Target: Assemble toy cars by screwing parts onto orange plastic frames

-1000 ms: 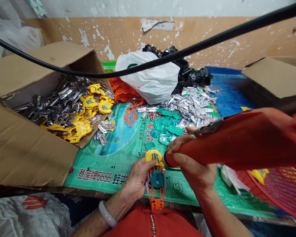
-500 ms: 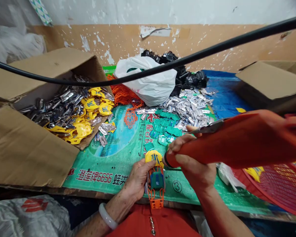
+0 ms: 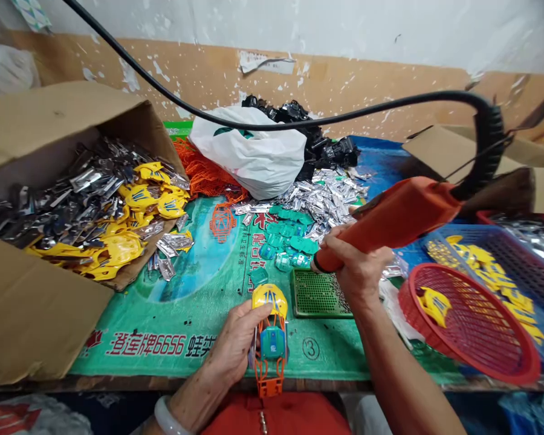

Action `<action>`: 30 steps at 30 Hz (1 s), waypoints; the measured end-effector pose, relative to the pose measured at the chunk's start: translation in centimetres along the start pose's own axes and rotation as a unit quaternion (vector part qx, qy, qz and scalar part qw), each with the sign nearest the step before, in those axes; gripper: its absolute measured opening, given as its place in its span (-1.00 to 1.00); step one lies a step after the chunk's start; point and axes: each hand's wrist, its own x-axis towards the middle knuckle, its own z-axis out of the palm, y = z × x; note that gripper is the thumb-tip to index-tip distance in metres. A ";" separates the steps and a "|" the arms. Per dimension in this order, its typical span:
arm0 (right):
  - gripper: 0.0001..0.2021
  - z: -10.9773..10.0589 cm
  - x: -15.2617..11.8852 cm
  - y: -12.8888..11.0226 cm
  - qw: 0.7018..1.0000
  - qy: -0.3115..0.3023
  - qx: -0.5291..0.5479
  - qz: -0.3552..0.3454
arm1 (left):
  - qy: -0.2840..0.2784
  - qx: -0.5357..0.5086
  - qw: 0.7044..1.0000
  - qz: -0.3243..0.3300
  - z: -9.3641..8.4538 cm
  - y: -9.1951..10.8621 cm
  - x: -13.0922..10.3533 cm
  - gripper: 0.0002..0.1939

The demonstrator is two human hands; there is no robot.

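My left hand [image 3: 238, 332] grips a toy car body [image 3: 270, 377] at the table's front edge, thumb on its yellow front piece. The body has an orange lattice frame and a green block [image 3: 272, 343] in the middle. My right hand [image 3: 360, 269] is wrapped round an orange electric screwdriver [image 3: 385, 223], tilted with its tip end down to the left. That end is over the back left of a green perforated tray [image 3: 301, 296] with small dark screws at its right side. Whether the tip touches the tray is hidden.
A cardboard box [image 3: 40, 326] of silvery and yellow parts lies left. Behind are a white bag [image 3: 249, 157], orange frames [image 3: 204, 169], black parts [image 3: 330, 151], silvery pieces [image 3: 321, 199] and green pieces [image 3: 285, 232]. A red basket [image 3: 480, 326] stands right. A black cable [image 3: 344, 119] hangs across.
My right hand has taken the screwdriver away from the toy car's yellow piece, over to the green tray. My left hand still holds the toy car body. The view has shifted right.
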 end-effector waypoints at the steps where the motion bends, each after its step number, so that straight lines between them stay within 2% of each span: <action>1: -0.86 0.1 -0.2 -0.1 1.000 -0.008 0.000 0.003 | 0.002 0.000 1.000 0.000 0.0 0.0 0.0 -0.61; 5: -0.86 0.3 -0.5 -0.1 1.000 -0.029 -0.004 0.010 | -0.007 0.005 1.000 -0.004 -0.1 -0.1 0.2 -0.63; 16: -0.82 0.4 -0.5 0.5 0.999 -0.004 -0.044 0.003 | -0.015 0.001 1.000 0.000 -0.3 -0.2 0.1 -0.63; 22: -0.79 0.4 -0.5 0.7 1.000 -0.007 -0.025 -0.004 | -0.018 -0.002 1.000 -0.008 -0.4 -0.2 0.2 -0.62; 30: -0.82 0.8 -0.9 0.1 0.998 -0.002 -0.057 0.011 | -0.017 0.006 1.000 -0.010 -0.3 -0.1 0.1 -0.58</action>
